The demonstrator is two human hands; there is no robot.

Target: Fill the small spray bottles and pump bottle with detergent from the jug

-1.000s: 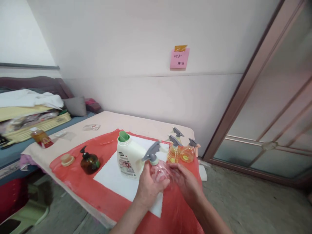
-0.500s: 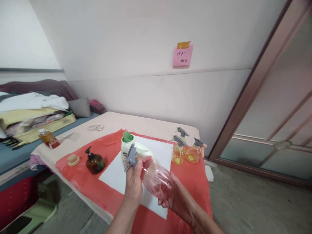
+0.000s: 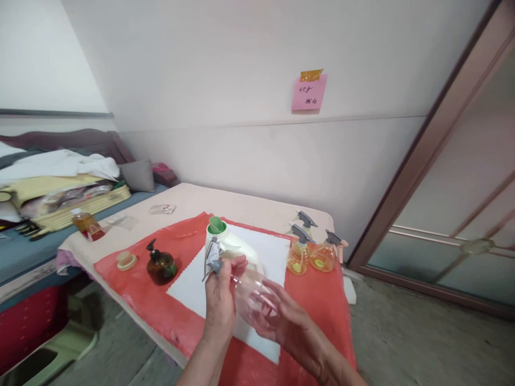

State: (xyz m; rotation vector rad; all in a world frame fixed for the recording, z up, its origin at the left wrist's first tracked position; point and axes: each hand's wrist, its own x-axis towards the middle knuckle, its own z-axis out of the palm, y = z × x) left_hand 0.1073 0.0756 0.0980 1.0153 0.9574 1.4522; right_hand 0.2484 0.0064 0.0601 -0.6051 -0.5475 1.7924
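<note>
An empty clear pink spray bottle (image 3: pixel 252 296) lies tilted in both my hands above the table. My left hand (image 3: pixel 220 300) is closed around its neck, just under the grey trigger head (image 3: pixel 213 258). My right hand (image 3: pixel 288 319) cups the round body from below and the right, fingers wrapped on it. Right behind the bottle stands a white detergent jug with a green cap (image 3: pixel 217 227) on a white cloth (image 3: pixel 267 252).
Three amber spray bottles (image 3: pixel 309 253) stand at the far right of the red plastic sheet (image 3: pixel 132 284). A brown pump bottle (image 3: pixel 159 266), a small beige lid (image 3: pixel 126 260) and a small amber bottle (image 3: pixel 88 227) sit to the left. A bed with piled bedding (image 3: pixel 56 177) is at far left.
The spray bottle has been tipped from upright to lying sideways, its trigger head swinging left toward the jug. My left hand shifted to the neck; my right hand moved under the body.
</note>
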